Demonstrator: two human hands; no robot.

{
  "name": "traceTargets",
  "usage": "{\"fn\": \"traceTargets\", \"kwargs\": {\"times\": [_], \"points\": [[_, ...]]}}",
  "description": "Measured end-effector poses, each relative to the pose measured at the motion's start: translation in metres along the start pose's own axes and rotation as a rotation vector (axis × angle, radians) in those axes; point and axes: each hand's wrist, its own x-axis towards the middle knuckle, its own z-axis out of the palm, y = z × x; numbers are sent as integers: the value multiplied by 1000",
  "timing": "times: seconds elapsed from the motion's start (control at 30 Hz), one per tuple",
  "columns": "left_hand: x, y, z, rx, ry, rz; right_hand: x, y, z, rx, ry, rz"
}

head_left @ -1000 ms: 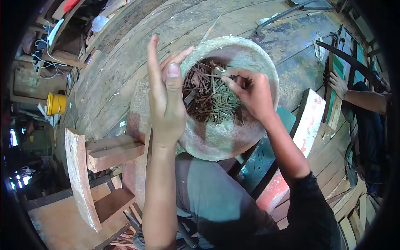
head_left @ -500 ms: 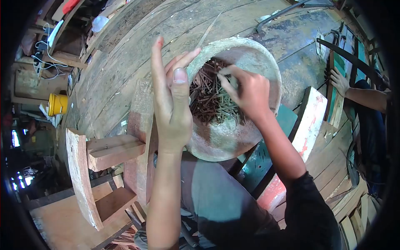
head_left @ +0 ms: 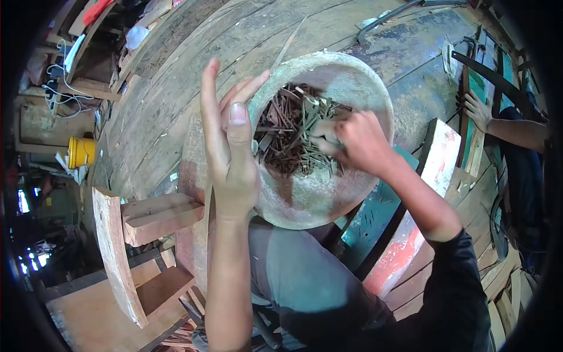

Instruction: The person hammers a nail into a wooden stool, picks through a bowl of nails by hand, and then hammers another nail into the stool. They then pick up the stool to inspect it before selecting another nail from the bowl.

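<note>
A round, whitish, worn bowl (head_left: pixel 316 205) stands in front of me with a heap of rusty nails (head_left: pixel 284 126) in it. My right hand (head_left: pixel 355 141) reaches in from the right, its fingers curled down at the right side of the heap. What its fingertips hold, if anything, is hidden. Upright at the bowl's left rim is my left hand (head_left: pixel 231 141), fingers spread and pointing up, with nothing seen in the palm.
At the left are a wooden frame (head_left: pixel 114 252) and a yellow bucket (head_left: pixel 81 151). A red and white board (head_left: pixel 431 164) leans right of the bowl. Further right, another person's hand (head_left: pixel 478 111) rests on green-edged boards near a saw blade (head_left: pixel 487 76).
My right hand has moved down and to the right within the bowl, and its fingers have curled in. My left hand has shifted slightly left. More of the nails shows.
</note>
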Motion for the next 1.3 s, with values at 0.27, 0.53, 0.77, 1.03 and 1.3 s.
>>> {"fn": "traceTargets", "kwargs": {"times": [0.27, 0.53, 0.77, 1.03, 1.3], "points": [[-1, -1, -3, 43, 10, -9, -11, -18, -27, 88, -176, 23], [1, 7, 2, 71, 0, -14, 59, -24, 27, -9, 80, 73], [0, 6, 2, 112, 1, -12, 94, -28, 45, -261, -31, 30], [5, 0, -5, 115, 11, -84, 107, -40, 42, -185, -172, 208], [1, 6, -1, 114, 30, -43, 99, -43, 46, -161, -189, 326]]}}
